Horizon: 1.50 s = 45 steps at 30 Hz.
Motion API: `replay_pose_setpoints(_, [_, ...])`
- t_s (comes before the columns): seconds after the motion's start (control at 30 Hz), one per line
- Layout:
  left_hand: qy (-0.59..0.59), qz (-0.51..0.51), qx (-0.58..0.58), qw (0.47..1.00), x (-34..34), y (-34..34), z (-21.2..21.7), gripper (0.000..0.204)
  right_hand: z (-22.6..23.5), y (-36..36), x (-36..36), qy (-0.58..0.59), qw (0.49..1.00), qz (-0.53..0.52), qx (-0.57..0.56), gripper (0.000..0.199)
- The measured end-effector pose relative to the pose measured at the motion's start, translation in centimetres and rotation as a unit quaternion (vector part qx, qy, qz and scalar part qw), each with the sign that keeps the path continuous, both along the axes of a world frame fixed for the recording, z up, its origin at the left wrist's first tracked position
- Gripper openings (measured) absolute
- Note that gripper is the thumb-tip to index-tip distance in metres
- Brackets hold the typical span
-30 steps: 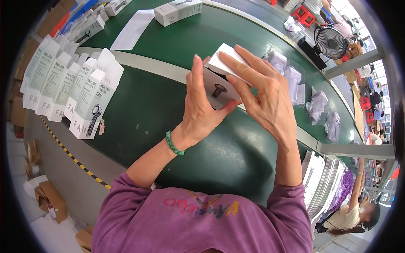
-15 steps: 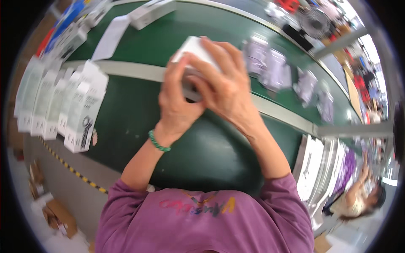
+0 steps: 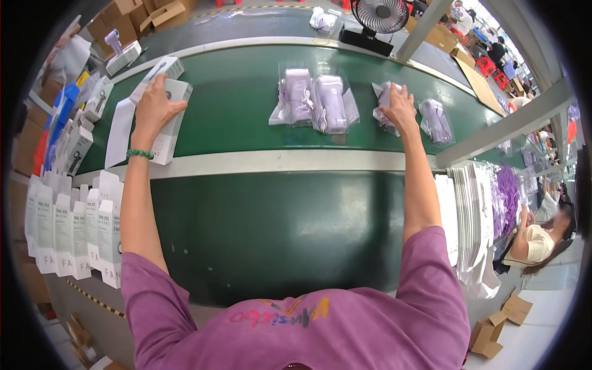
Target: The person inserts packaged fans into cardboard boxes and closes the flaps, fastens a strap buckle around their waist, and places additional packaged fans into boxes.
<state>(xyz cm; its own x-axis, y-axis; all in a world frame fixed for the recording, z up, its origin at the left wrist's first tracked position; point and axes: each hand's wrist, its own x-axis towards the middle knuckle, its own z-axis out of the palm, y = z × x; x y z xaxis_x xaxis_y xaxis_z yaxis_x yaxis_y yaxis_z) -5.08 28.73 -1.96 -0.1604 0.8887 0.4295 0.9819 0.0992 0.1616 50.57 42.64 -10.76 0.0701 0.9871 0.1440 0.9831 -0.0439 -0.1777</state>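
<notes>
My left hand (image 3: 155,110) is open over white printed cartons at the left of the green bench, thumb and fingers apart. Beneath it lies a long white carton (image 3: 169,139), and another white carton (image 3: 165,66) slants behind the fingers. At the right, my right hand (image 3: 401,111) has its fingers curled over a purple handheld fan in a clear bag (image 3: 383,97), partly hiding it. Two more bagged purple fans (image 3: 332,105) lie between my hands, side by side. Another bagged fan (image 3: 436,120) is just right of my right hand.
Open-topped white cartons (image 3: 77,237) stand in a row at the lower left. Stacked flat white cartons (image 3: 472,216) and purple straps (image 3: 507,194) are at the right. A black desk fan (image 3: 379,15) stands at the back. A grey post (image 3: 512,123) crosses the right side; a co-worker (image 3: 539,240) sits beyond.
Both hands held a white carton together in the middle; now they are apart. My left hand has gone to the cartons at the left, my right to a bagged fan. The view has shifted.
</notes>
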Motion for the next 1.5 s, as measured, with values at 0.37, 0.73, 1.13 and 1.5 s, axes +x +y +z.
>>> replay_pose_setpoints(0.37, [-0.270, -0.204, -0.050, 0.940, 15.7, 2.8, -7.0, 0.091, 3.9, -2.2, -8.4, 0.024, 0.978, 0.203, -0.053, 0.073])
replay_pose_setpoints(0.73, [-0.267, -0.273, -0.091, 0.920, 25.1, 0.4, -10.7, 0.095, 5.3, 2.6, -5.3, -0.082, 0.964, 0.191, 0.164, 0.075])
replay_pose_setpoints(1.13, [0.035, 0.091, 0.068, 0.993, 4.8, -23.7, 0.4, 0.078, 2.7, -0.7, -20.1, -0.072, 0.941, 0.320, -0.080, 0.094])
replay_pose_setpoints(1.5, [0.102, 0.200, -0.062, 0.972, -6.6, -31.5, -5.1, 0.080, 0.9, -1.5, -21.4, 0.011, 0.909, 0.410, -0.072, 0.073])
